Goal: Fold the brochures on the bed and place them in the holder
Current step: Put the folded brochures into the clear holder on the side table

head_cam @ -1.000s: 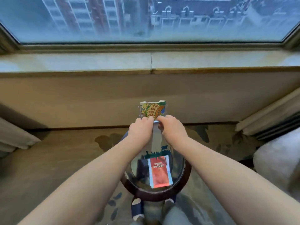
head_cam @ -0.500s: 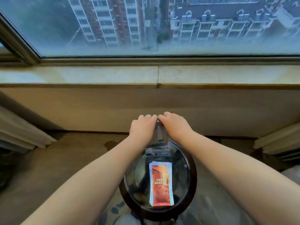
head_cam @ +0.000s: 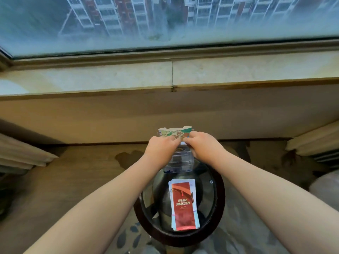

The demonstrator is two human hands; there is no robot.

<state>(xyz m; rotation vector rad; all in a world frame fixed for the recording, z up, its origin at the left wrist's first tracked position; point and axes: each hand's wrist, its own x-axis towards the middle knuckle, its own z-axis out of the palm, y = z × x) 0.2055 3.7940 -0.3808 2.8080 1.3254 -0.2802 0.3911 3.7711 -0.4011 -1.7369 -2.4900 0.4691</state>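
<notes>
Two bare arms reach over a small round bench below a wide window. The left hand and right hand, knuckles almost touching, pinch a green patterned brochure upright just above a clear plastic holder at the bench's far edge. Nearer the person, a stack of brochures, a red one uppermost, lies flat on the dark glass top. Pale curtains hang at either side, and apartment blocks show outside.

Both forearms bare along whole visible length; left hand and right hand bare
</notes>
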